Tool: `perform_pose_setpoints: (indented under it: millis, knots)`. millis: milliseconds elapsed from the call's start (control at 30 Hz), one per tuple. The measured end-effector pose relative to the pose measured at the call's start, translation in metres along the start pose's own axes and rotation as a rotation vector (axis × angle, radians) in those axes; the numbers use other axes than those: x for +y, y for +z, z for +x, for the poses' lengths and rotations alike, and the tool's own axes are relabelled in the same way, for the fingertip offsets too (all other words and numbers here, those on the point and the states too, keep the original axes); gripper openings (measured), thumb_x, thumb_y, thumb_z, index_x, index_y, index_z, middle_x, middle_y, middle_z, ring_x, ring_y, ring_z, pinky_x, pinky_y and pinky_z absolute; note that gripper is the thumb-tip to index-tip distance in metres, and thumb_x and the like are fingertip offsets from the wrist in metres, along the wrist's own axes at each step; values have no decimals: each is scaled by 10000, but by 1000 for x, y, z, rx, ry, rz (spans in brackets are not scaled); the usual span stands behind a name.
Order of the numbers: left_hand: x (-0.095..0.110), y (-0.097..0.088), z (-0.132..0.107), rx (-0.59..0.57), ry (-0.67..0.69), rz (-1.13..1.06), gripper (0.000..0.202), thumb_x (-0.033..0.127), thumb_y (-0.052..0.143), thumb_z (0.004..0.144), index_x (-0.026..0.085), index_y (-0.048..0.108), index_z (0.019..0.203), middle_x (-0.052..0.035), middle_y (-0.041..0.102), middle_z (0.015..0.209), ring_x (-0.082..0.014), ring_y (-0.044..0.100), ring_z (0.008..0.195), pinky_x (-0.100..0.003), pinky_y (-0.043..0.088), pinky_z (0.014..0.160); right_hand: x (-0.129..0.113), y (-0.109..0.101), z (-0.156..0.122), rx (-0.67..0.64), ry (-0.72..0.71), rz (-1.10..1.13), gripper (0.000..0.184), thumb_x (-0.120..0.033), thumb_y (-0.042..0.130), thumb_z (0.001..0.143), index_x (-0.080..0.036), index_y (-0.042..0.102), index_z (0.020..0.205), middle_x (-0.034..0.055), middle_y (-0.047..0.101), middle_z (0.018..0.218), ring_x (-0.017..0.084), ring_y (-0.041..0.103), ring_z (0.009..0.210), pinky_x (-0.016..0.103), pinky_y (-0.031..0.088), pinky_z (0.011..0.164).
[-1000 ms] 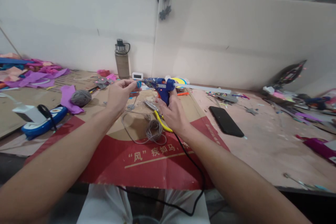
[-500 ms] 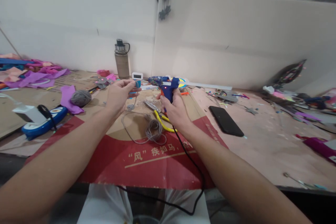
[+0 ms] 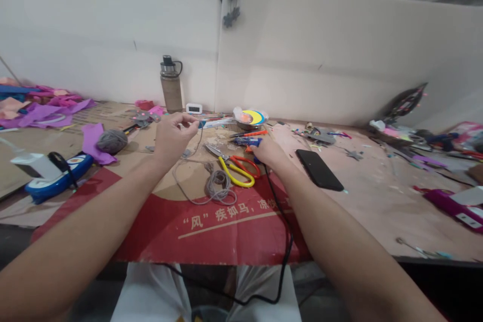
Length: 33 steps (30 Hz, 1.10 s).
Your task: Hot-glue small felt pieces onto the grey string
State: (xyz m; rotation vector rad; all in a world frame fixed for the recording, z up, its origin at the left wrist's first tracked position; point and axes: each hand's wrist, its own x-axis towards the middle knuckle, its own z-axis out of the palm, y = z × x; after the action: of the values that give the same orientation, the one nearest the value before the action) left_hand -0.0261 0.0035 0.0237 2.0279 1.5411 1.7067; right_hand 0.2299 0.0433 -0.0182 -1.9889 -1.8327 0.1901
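My left hand [image 3: 171, 136] is raised above the cardboard, its fingers pinched on a small blue piece [image 3: 201, 124] from which a grey string [image 3: 196, 147] hangs. The string runs down to a loose grey coil [image 3: 219, 187] on the cardboard. My right hand [image 3: 268, 153] lies low on the table, closed round the blue glue gun [image 3: 247, 142], which now rests on its side. Its black cord [image 3: 281, 226] trails back over the table's front edge. Scissors with red and yellow handles [image 3: 237, 167] lie between my two hands.
A black phone [image 3: 319, 163] lies right of my right hand. A metal bowl with coloured discs [image 3: 250, 118], a small white clock [image 3: 193, 108] and a bottle [image 3: 170, 85] stand at the back. A grey yarn ball [image 3: 111, 141], purple felt [image 3: 49, 113] and a power strip [image 3: 56, 176] sit left.
My right hand has lowered the glue gun from beside the blue piece down onto the table, to the right. My left hand still holds the blue piece up.
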Motion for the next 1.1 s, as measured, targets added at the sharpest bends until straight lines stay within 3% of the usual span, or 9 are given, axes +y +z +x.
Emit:
perform_pose_setpoints:
  millis: [100,167,233,300,400,467,567,767,1100]
  knots:
    - [2,1,-2,3,107,34,81,225,619,758,193,693,760,-15,659,732,-116,515,617,-254,407,615,-15,-5,-11,188,-96,96,190,-323,537,816,-146,598,787,170,658,885,261,593,925,393,437,841]
    - [3,2,-4,-3,164,31,80,202,607,760,202,687,763,-16,655,761,-119,512,631,-255,413,645,-38,-4,-22,275,-256,394,182,-344,502,839,-174,545,793,117,641,866,225,588,884,396,449,834]
    - [6,3,-5,-20,181,14,83,187,608,753,211,686,767,-16,650,780,-124,511,644,-259,418,670,-65,4,-36,192,-343,773,156,-331,545,804,-197,482,854,78,627,917,185,593,869,362,471,810]
    - [9,3,-7,-44,167,-8,81,176,624,731,215,689,762,-15,646,785,-129,513,652,-260,422,682,-89,13,-47,55,-394,1115,253,-287,606,750,-218,413,899,60,619,988,156,598,927,335,474,845]
    - [13,4,-9,-53,123,-54,73,173,648,710,209,691,757,-14,649,792,-121,520,648,-249,421,664,-106,23,-54,-135,-357,1394,343,-239,615,734,-244,333,930,-17,597,823,115,601,755,310,497,771]
    - [16,5,-10,-48,65,-85,57,195,652,722,201,689,765,-9,651,754,-112,528,616,-239,420,625,-106,23,-53,-135,-331,1414,308,-246,603,746,-243,353,925,-63,522,726,92,541,623,273,489,656]
    - [18,8,-11,-104,-88,-199,86,262,641,761,182,667,781,-2,646,636,-105,552,527,-233,433,550,-99,18,-50,-7,-348,1268,157,-277,582,771,-217,456,843,-61,469,695,75,448,571,228,408,547]
    - [19,15,-13,-167,-259,-491,121,271,649,769,161,602,750,-24,682,659,-150,670,588,-289,565,630,-94,9,-49,151,-377,1049,103,-272,562,803,-182,544,757,-29,527,675,82,430,600,246,357,585]
    - [18,16,-13,-196,-333,-605,119,251,669,760,161,592,751,-33,688,680,-159,688,617,-319,590,689,-94,7,-50,206,-352,1012,141,-281,563,806,-185,542,704,-23,539,661,92,450,613,257,362,610]
